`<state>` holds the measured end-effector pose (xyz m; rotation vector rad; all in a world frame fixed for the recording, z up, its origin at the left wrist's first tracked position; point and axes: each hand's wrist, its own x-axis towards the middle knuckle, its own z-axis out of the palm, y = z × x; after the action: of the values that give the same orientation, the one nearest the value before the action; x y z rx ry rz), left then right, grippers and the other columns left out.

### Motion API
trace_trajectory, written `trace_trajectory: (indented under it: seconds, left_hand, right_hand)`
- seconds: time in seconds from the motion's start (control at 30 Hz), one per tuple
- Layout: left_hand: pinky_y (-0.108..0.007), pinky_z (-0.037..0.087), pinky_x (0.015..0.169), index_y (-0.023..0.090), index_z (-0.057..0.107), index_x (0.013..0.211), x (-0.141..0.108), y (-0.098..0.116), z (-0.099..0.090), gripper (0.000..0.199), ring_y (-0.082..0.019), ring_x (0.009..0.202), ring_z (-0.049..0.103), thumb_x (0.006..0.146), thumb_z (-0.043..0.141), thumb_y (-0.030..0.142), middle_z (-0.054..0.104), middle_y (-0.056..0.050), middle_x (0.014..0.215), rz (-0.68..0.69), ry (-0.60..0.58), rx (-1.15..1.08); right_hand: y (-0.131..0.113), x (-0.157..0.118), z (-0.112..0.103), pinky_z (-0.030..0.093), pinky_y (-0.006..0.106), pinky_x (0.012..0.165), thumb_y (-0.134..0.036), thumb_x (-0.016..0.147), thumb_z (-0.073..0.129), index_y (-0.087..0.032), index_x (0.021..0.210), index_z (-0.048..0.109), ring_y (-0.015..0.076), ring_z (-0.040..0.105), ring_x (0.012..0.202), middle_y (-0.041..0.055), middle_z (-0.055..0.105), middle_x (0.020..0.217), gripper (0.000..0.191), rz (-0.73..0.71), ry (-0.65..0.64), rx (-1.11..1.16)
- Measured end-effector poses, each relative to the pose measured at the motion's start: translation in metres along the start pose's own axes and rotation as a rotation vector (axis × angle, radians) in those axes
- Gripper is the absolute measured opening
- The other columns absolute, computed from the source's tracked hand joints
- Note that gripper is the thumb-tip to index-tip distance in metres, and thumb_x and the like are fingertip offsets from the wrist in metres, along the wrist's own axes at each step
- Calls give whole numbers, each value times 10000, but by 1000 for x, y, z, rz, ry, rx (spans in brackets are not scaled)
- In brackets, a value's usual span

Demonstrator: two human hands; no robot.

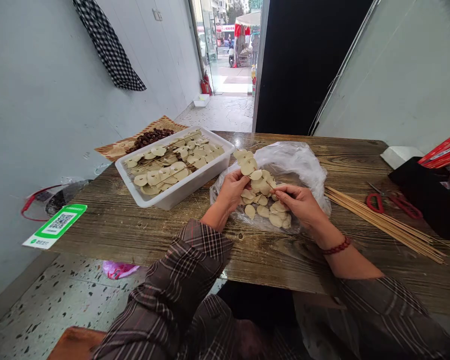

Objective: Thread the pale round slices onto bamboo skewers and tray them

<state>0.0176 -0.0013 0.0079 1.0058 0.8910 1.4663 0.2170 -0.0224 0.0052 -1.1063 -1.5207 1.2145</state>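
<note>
Several thin, round, cream-coloured slices [245, 164] are threaded in a row on a thin skewer. My left hand [231, 194] is closed on this row, its thumb against the slices. My right hand [299, 204] pinches the skewer's near end; most of the skewer is hidden by slices and fingers. Below both hands, loose pale slices [263, 212] lie heaped on an open clear plastic bag [299, 159]. To the left stands a white plastic tub [180, 196] holding many skewered slices [165, 176].
Bamboo skewers [382, 225] lie on the wooden table [135, 235] at right, near red-handled scissors [375, 202] and a black box [416, 192] with red packets. Dark red dried fruit [152, 137] sits on paper behind the tub. A green QR card [58, 225] lies at the left edge.
</note>
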Motion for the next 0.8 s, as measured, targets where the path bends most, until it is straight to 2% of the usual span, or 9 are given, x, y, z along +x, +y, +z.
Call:
trace_trajectory:
  seconds: [0.17, 0.43, 0.8]
  left_hand:
    - [-192, 377, 504, 132, 708, 738, -2, 1, 1, 272, -64, 553, 468, 596, 854, 312, 592, 20, 623, 2, -27, 59]
    - [-199, 348, 497, 128, 700, 722, -3, 3, 1, 242, -63, 533, 436, 658, 813, 333, 555, 28, 582, 10, 5, 100]
    - [-222, 353, 526, 153, 699, 737, -4, 7, 3, 228, -79, 554, 427, 672, 768, 361, 538, 31, 597, 37, -8, 179]
  right_hand:
    - [-1, -1, 0, 396, 262, 537, -529, 743, 708, -155, 905, 773, 149, 527, 651, 44, 664, 722, 413, -16, 0, -25]
    - [-11, -4, 3, 231, 231, 456, -527, 671, 757, -139, 900, 757, 74, 341, 507, -30, 510, 590, 450, 104, -13, 114]
    - [-19, -6, 6, 241, 230, 444, -548, 617, 783, -163, 838, 744, 77, 343, 521, -17, 527, 606, 445, 137, 19, 194]
